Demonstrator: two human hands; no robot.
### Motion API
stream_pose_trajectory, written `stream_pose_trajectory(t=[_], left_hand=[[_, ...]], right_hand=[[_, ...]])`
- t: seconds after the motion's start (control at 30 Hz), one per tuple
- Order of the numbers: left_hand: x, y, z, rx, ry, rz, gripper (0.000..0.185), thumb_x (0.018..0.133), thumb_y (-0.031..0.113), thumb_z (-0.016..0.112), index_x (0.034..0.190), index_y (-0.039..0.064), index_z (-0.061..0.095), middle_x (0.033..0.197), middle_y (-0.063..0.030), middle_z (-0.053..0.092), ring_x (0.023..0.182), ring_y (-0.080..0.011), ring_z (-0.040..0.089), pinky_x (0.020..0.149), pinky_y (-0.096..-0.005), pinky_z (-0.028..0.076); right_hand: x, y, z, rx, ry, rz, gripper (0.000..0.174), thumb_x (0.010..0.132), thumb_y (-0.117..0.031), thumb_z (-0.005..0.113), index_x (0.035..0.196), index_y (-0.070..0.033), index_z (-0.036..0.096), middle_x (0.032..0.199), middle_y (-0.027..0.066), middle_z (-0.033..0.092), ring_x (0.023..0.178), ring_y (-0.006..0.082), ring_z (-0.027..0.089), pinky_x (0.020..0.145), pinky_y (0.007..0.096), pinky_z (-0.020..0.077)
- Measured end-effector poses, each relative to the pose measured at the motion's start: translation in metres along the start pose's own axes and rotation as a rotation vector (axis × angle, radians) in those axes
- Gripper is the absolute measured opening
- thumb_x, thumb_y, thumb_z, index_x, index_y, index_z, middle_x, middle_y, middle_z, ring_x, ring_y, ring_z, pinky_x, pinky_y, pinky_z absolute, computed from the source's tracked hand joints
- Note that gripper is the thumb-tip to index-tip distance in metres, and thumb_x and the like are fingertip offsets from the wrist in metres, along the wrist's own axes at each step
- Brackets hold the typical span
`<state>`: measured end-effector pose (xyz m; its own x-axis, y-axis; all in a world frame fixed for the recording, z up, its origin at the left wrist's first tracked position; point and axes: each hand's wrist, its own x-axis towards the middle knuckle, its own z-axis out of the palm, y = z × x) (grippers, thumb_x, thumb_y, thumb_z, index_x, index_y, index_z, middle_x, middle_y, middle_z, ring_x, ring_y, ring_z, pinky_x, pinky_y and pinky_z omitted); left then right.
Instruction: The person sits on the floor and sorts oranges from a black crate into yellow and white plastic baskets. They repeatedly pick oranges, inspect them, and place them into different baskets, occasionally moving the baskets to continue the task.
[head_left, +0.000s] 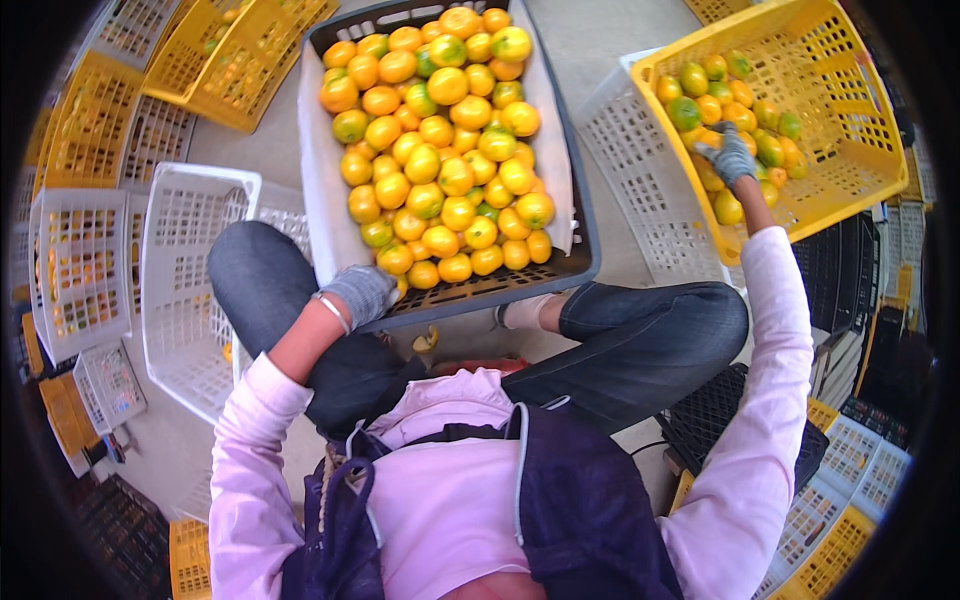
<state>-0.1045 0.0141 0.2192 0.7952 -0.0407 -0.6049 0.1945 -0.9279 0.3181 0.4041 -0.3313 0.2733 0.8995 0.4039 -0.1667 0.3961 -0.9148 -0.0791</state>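
Before me stands a black plastic crate (581, 225) with a white liner (321, 180), heaped with orange and greenish mandarins (435, 165). My left hand (361, 291), in a grey knit glove, is at its near left corner, touching a mandarin there; whether it grips the fruit is hidden. My right hand (731, 156), gloved the same way, reaches into a tilted yellow crate (832, 180) at the right. Its fingers are spread over a pile of green and orange mandarins (769, 146) and hold nothing that I can see.
A white crate (619, 142) supports the yellow one. By my left knee stands another white crate (199, 300). Yellow crates (232, 67) of fruit line the far left. A black crate (705, 412) sits behind my right knee, and a peel-like scrap (425, 341) lies on the floor.
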Motion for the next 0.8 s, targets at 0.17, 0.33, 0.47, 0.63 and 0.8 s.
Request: stream_pose_trajectory(t=[0.17, 0.33, 0.47, 0.63, 0.8], left_hand=[[0.002, 0.0, 0.003, 0.042, -0.015, 0.015, 0.03, 0.089, 0.028, 0.05, 0.085, 0.004, 0.066, 0.081, -0.0162, 0.066, 0.076, -0.0351, 0.064, 0.072, -0.0454, 0.05], [0.002, 0.0, 0.003, 0.059, 0.036, 0.044, 0.03, 0.089, 0.03, 0.05, 0.084, 0.007, 0.07, 0.081, -0.0149, 0.068, 0.076, -0.0329, 0.067, 0.069, -0.0462, 0.052], [0.001, -0.002, 0.007, 0.073, 0.033, 0.054, 0.028, 0.088, 0.029, 0.052, 0.086, 0.008, 0.071, 0.082, -0.014, 0.069, 0.078, -0.0321, 0.068, 0.069, -0.0457, 0.053], [0.002, -0.001, 0.008, 0.079, 0.006, 0.037, 0.024, 0.084, 0.025, 0.055, 0.085, 0.007, 0.071, 0.084, -0.0138, 0.07, 0.079, -0.0318, 0.068, 0.069, -0.0455, 0.052], [0.002, -0.001, 0.005, 0.092, -0.052, 0.053, 0.028, 0.087, 0.03, 0.053, 0.084, 0.006, 0.066, 0.086, -0.0126, 0.066, 0.079, -0.0318, 0.066, 0.071, -0.0447, 0.051]], right_hand=[[-0.066, -0.104, -0.033, 0.498, 0.275, -0.488, 0.05, 0.07, -0.023, 0.08, 0.11, -0.005, 0.055, 0.102, 0.0144, 0.062, 0.092, 0.0252, 0.062, 0.084, 0.0338, 0.0494], [-0.163, -0.261, 0.044, 0.396, -0.338, -0.974, 0.063, 0.067, -0.041, 0.076, 0.118, -0.011, 0.056, 0.11, 0.0177, 0.056, 0.103, 0.0321, 0.058, 0.086, 0.0404, 0.0494], [-0.202, -0.329, 0.124, 0.017, -0.642, -0.943, 0.057, 0.066, -0.033, 0.076, 0.117, -0.016, 0.06, 0.107, 0.0157, 0.055, 0.103, 0.0338, 0.057, 0.084, 0.0428, 0.0497], [-0.192, -0.337, 0.17, 0.103, -0.781, -1.126, 0.064, 0.065, -0.02, 0.077, 0.126, -0.018, 0.059, 0.109, 0.0163, 0.056, 0.098, 0.0341, 0.059, 0.082, 0.0429, 0.0506], [-0.193, -0.326, 0.174, 0.232, -0.949, -0.964, 0.059, 0.068, -0.009, 0.071, 0.125, -0.016, 0.06, 0.105, 0.0163, 0.058, 0.096, 0.0339, 0.059, 0.084, 0.0401, 0.0495]])
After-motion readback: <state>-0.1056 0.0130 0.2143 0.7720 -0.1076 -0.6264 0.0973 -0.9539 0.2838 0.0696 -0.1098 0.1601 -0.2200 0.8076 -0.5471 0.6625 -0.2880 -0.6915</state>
